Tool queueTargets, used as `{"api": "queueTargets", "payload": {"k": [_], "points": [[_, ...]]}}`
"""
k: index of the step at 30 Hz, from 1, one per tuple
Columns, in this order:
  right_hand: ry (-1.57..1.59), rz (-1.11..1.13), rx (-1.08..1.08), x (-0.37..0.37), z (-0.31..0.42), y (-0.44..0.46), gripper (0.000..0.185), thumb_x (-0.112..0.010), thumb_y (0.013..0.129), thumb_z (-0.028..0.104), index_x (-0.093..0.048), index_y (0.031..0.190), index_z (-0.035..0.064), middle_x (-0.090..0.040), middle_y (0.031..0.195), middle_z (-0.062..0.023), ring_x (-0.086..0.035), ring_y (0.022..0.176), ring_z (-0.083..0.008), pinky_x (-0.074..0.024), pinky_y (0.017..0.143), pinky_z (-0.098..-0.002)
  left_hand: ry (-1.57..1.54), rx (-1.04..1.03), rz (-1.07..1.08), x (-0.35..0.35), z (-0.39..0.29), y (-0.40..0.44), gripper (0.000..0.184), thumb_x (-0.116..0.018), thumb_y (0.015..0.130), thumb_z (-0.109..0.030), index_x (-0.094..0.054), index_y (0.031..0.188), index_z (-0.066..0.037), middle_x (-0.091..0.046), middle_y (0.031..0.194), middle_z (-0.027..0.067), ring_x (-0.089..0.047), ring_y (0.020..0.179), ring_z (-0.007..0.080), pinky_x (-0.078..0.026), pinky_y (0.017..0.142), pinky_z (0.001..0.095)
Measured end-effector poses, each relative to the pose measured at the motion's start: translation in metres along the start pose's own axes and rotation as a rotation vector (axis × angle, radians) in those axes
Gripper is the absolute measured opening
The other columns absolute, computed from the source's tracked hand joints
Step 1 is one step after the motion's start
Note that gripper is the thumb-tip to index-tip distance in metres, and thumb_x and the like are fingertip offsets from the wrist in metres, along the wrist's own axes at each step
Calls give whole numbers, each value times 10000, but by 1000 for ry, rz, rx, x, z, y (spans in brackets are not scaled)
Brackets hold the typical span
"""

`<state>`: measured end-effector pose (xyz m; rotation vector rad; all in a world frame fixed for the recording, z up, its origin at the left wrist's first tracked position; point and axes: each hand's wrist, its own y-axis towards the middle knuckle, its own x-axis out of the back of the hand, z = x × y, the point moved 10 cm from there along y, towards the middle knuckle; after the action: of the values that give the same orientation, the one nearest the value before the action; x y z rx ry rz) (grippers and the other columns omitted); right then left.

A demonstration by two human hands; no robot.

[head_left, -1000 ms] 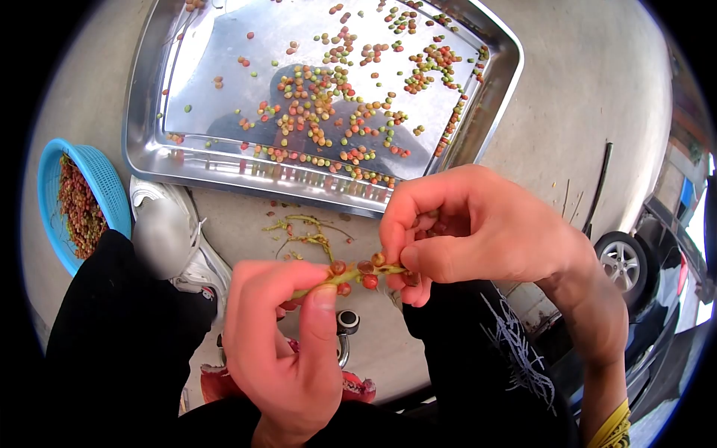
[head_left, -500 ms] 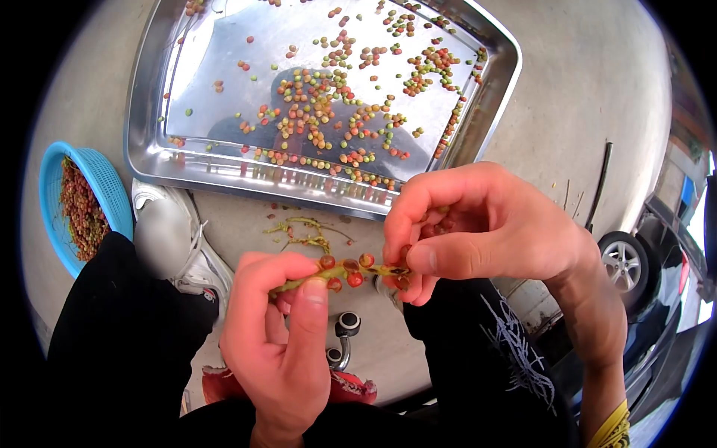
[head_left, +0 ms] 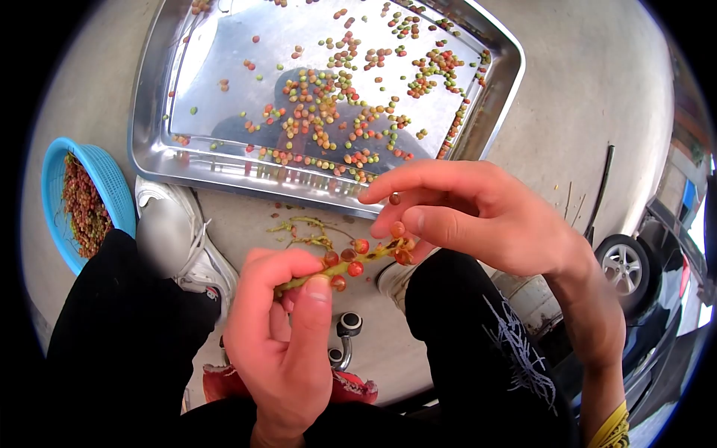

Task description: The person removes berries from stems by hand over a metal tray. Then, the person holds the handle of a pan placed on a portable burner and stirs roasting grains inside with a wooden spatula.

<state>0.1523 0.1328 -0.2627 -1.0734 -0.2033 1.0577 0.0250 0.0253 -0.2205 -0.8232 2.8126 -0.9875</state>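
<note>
My left hand (head_left: 287, 321) pinches a green berry stem (head_left: 299, 282) between thumb and forefinger. Several red and brownish berries (head_left: 355, 269) still cling to the stem, which points up to the right. At its far end is my right hand (head_left: 478, 216), its fingers spread apart and its thumb close to the end berries. One brown loose berry (head_left: 394, 198) shows against the right fingers; whether it sticks there or is falling I cannot tell. Beyond both hands lies a metal tray (head_left: 246, 178) with many loose green, orange and red berries (head_left: 317, 112) scattered in it.
A blue basket (head_left: 112, 175) filled with berry clusters stands at the left, beside a white shoe (head_left: 166, 224). Bare stems (head_left: 314, 237) lie on the floor below the tray. A thin black rod (head_left: 601, 187) and a car wheel (head_left: 622, 265) are at the right.
My right hand has opened from its pinch on the stem's end and drawn slightly up and back. The stem, still in my left hand, now tilts up more at its far end.
</note>
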Motion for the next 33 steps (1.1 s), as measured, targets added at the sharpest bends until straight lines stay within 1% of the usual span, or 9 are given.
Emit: {"api": "queueTargets", "payload": {"k": [4, 7, 9, 10, 13, 19, 22, 31, 33], "points": [[-389, -74, 242, -3, 17, -3, 421, -546, 939, 39, -476, 1354, 34, -649, 1107, -120, -626, 901, -143, -536, 777, -264, 10, 35, 28, -3, 1, -1, 115, -598, 877, 1, -572, 986, 25, -527, 891, 49, -418, 744, 77, -343, 663, 210], [-565, -155, 223, -3, 26, -6, 427, -633, 916, 98, -487, 1312, 30, -642, 1078, -93, -605, 876, -104, -529, 757, -249, -6, 20, 9, -2, 2, -1, 117, -607, 867, 17, -578, 981, 17, -533, 886, 50, -427, 743, 78, -345, 663, 210], [-303, 11, -94, -14, 0, -3, 424, -731, 856, 134, -530, 1212, 23, -630, 1018, -53, -583, 844, -72, -520, 734, -230, -28, 6, -10, -1, 3, -2, 119, -613, 863, 24, -580, 977, 13, -539, 884, 52, -432, 742, 78, -346, 663, 210], [-125, -22, -78, -17, -4, -3, 347, -765, 823, 117, -568, 1091, 18, -613, 931, -17, -570, 802, -55, -509, 718, -216, -23, -3, -2, -3, 3, -4, 119, -620, 861, 24, -581, 972, 10, -543, 881, 53, -437, 742, 80, -348, 663, 211], [81, -5, -18, -29, -6, -2, 280, -721, 858, 181, -578, 1000, -13, -632, 781, -39, -586, 683, -88, -482, 629, -250, -8, -15, 14, -4, 1, -5, 118, -633, 861, 15, -580, 967, 8, -548, 873, 54, -445, 738, 82, -350, 659, 212], [142, 3, -5, -27, -2, -3, 172, -677, 871, 95, -626, 1001, -5, -689, 836, -59, -653, 763, -84, -518, 677, -237, -56, 46, 34, -4, 5, -5, 106, -628, 879, -13, -574, 966, 18, -539, 858, 50, -448, 725, 79, -352, 641, 211], [-31, 25, 122, -25, 10, -4, 175, -646, 868, -40, -620, 1040, -51, -699, 899, -111, -682, 798, -142, -558, 731, -258, -77, 78, 28, -5, 6, -5, 99, -616, 893, -25, -570, 966, 24, -529, 851, 47, -441, 720, 73, -349, 638, 207], [-631, -231, 250, 12, 28, -7, 228, -583, 906, 1, -649, 1124, 0, -639, 1024, -101, -609, 882, -132, -503, 746, -273, 45, -2, -12, -2, 1, -4, 104, -622, 883, -28, -580, 971, 10, -532, 838, 43, -437, 700, 71, -338, 618, 201], [-414, -192, 141, 16, 29, -8, 206, -601, 900, 17, -660, 1097, -2, -631, 996, -96, -585, 833, -130, -483, 721, -266, 59, -12, -30, -1, 1, -4, 106, -625, 877, -26, -584, 969, 5, -536, 839, 47, -439, 693, 78, -340, 615, 205]]}}
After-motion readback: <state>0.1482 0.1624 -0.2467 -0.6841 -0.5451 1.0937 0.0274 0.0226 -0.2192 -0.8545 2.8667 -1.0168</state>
